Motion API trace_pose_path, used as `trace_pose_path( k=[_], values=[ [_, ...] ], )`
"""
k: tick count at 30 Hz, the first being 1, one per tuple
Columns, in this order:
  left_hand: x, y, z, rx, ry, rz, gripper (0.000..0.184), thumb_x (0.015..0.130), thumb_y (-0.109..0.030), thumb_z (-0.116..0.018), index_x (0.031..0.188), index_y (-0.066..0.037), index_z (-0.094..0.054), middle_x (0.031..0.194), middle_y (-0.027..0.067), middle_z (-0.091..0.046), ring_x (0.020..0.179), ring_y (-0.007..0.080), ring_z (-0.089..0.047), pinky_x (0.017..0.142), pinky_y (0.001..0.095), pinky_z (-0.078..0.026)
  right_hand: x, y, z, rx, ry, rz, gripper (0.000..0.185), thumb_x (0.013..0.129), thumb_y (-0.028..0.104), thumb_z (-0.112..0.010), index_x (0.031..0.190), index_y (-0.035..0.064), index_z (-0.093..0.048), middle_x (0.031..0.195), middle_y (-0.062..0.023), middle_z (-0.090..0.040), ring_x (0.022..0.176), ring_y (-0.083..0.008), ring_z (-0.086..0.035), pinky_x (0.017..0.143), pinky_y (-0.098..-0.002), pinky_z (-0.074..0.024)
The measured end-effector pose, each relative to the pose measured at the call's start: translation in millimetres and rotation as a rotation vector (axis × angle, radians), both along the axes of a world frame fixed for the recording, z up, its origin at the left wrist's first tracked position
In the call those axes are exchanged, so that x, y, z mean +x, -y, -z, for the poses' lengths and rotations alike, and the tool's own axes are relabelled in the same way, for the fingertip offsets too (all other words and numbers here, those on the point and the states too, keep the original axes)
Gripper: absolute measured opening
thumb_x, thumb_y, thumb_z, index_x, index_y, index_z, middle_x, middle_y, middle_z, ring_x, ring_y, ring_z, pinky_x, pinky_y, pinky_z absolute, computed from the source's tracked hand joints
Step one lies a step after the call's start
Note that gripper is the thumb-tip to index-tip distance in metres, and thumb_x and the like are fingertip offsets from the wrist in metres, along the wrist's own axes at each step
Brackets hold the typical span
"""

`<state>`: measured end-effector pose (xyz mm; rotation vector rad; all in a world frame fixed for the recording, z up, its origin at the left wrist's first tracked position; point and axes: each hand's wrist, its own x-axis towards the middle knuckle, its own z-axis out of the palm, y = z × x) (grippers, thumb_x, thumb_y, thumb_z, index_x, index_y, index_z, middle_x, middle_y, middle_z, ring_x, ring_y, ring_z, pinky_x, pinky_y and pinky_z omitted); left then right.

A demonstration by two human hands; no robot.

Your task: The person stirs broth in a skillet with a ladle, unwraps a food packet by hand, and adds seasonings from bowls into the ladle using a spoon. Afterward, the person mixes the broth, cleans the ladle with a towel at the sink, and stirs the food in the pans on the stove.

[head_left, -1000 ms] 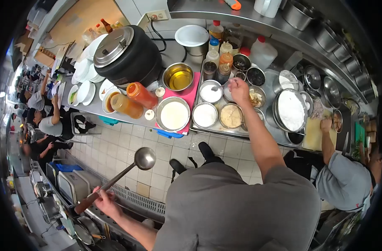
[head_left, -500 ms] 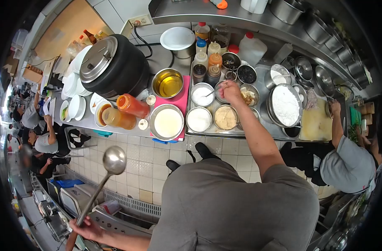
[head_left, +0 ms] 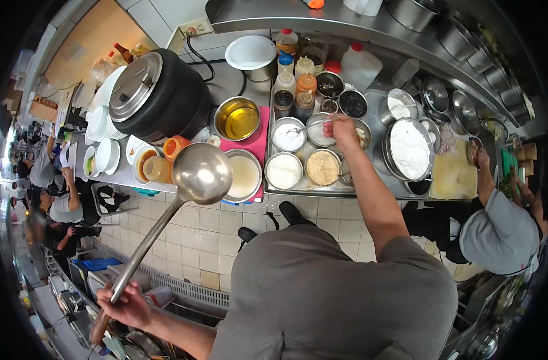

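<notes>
My left hand (head_left: 125, 305) is wrapped round the handle of a long metal ladle (head_left: 146, 245). Its bowl (head_left: 203, 174) is raised over the counter's front edge, partly covering the squeeze bottles and the pan of pale liquid (head_left: 245, 176). In my right hand (head_left: 341, 130) the fingers are pinched on the thin handle of a small spoon (head_left: 293, 131). White powder or grains lie on the spoon, just over the bowl of white seasoning (head_left: 287, 140). Below the hand stands another metal bowl (head_left: 319, 135), partly hidden. A bowl of tan paste (head_left: 323, 167) and a second white one (head_left: 284, 171) sit nearer me.
A pot of yellow oil (head_left: 238, 119) stands by a big black soup warmer (head_left: 166, 93). Sauce bottles (head_left: 284, 84) line the back. At right are a large bowl of white powder (head_left: 409, 149) and a co-worker (head_left: 499, 234) at a yellow cutting board (head_left: 455, 174).
My left hand has lifted the ladle up and right, its bowl now closer to the camera. My right hand has moved slightly right, and the spoon now shows a white heap.
</notes>
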<state>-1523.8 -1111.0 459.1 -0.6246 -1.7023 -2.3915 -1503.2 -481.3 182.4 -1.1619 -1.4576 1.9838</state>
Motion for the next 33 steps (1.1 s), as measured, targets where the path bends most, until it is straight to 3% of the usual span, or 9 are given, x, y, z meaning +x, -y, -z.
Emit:
trace_pose_path(
  k=[2, 4, 5, 7, 10, 13, 15, 18, 33],
  values=[
    [-6, -26, 9, 0.069, 0.065, -0.181, 0.03, 0.105, -0.035, -0.05, 0.093, -0.008, -0.049, 0.078, 0.0048, -0.054, 0.054, 0.0179, -0.059, 0.063, 0.0372, -0.058, -2, 5, 0, 0.031, -0.033, -0.003, 0.018, 0.102, 0.015, -0.049, 0.101, 0.0014, -0.062, 0.077, -0.0094, -0.067, 0.059, -0.0159, -0.063, 0.05, -0.0301, -0.0542],
    [-8, -50, 16, 0.012, 0.06, -0.233, 0.028, 0.104, -0.032, -0.052, 0.092, -0.007, -0.048, 0.082, 0.0048, -0.054, 0.053, 0.0182, -0.059, 0.064, 0.0387, -0.059, -9, 19, 1, 0.367, -0.029, -0.167, 0.02, 0.101, 0.017, -0.052, 0.099, 0.0009, -0.063, 0.075, -0.0083, -0.068, 0.061, -0.0165, -0.065, 0.054, -0.0337, -0.0545],
    [-10, -59, 17, -0.094, 0.051, -0.226, 0.029, 0.103, -0.032, -0.053, 0.091, -0.007, -0.048, 0.08, 0.0047, -0.053, 0.053, 0.0187, -0.06, 0.065, 0.0388, -0.059, -11, 25, 1, 0.604, 0.106, -0.22, 0.022, 0.098, 0.019, -0.055, 0.093, -0.0004, -0.065, 0.073, -0.0096, -0.068, 0.062, -0.0192, -0.066, 0.061, -0.0374, -0.0544],
    [-14, -67, 19, -0.217, 0.043, -0.183, 0.03, 0.103, -0.033, -0.051, 0.093, -0.005, -0.048, 0.073, 0.0075, -0.055, 0.054, 0.0223, -0.061, 0.069, 0.0397, -0.059, -26, 25, 28, 0.564, 0.189, -0.241, 0.023, 0.097, 0.019, -0.057, 0.09, -0.0007, -0.065, 0.072, -0.011, -0.069, 0.063, -0.0211, -0.066, 0.063, -0.0381, -0.0541],
    [-14, -70, 16, -0.253, 0.05, -0.195, 0.032, 0.104, -0.035, -0.049, 0.095, -0.005, -0.049, 0.067, 0.0113, -0.058, 0.056, 0.0249, -0.062, 0.072, 0.0411, -0.059, -31, 24, 26, 0.477, 0.289, -0.256, 0.025, 0.096, 0.02, -0.059, 0.085, -0.0017, -0.067, 0.07, -0.0143, -0.069, 0.064, -0.0244, -0.067, 0.066, -0.0385, -0.0535],
    [-11, -65, 12, -0.209, 0.051, -0.191, 0.033, 0.104, -0.037, -0.048, 0.098, -0.004, -0.051, 0.066, 0.014, -0.061, 0.06, 0.0263, -0.063, 0.074, 0.0421, -0.058, -27, 13, 29, 0.415, 0.146, -0.327, 0.021, 0.096, 0.018, -0.06, 0.09, -0.0007, -0.067, 0.071, -0.0116, -0.068, 0.061, -0.0217, -0.065, 0.06, -0.0373, -0.0528],
    [-12, -61, 13, -0.2, 0.047, -0.185, 0.033, 0.104, -0.036, -0.048, 0.099, -0.004, -0.051, 0.066, 0.0136, -0.06, 0.061, 0.026, -0.064, 0.074, 0.0418, -0.058, -21, 12, 5, 0.192, 0.088, -0.29, 0.017, 0.098, 0.017, -0.059, 0.095, 0.0013, -0.066, 0.072, -0.0074, -0.065, 0.058, -0.017, -0.061, 0.053, -0.0337, -0.0517],
    [-12, -58, 14, -0.184, 0.051, -0.184, 0.033, 0.104, -0.036, -0.048, 0.099, -0.004, -0.052, 0.065, 0.0132, -0.06, 0.061, 0.0256, -0.064, 0.074, 0.0415, -0.058, -20, 4, 6, 0.169, 0.045, -0.272, 0.016, 0.1, 0.016, -0.056, 0.098, 0.0027, -0.065, 0.074, -0.0044, -0.063, 0.057, -0.0131, -0.058, 0.05, -0.0295, -0.0508],
    [-16, -79, 34, -0.166, 0.105, -0.238, 0.029, 0.103, -0.032, -0.05, 0.099, -0.003, -0.052, 0.066, 0.012, -0.06, 0.061, 0.0245, -0.065, 0.073, 0.0426, -0.061, 8, -3, -24, -0.022, -0.036, -0.039, 0.017, 0.102, 0.015, -0.05, 0.103, 0.0017, -0.062, 0.078, -0.0086, -0.066, 0.059, -0.0139, -0.06, 0.049, -0.0285, -0.05]
  ],
)
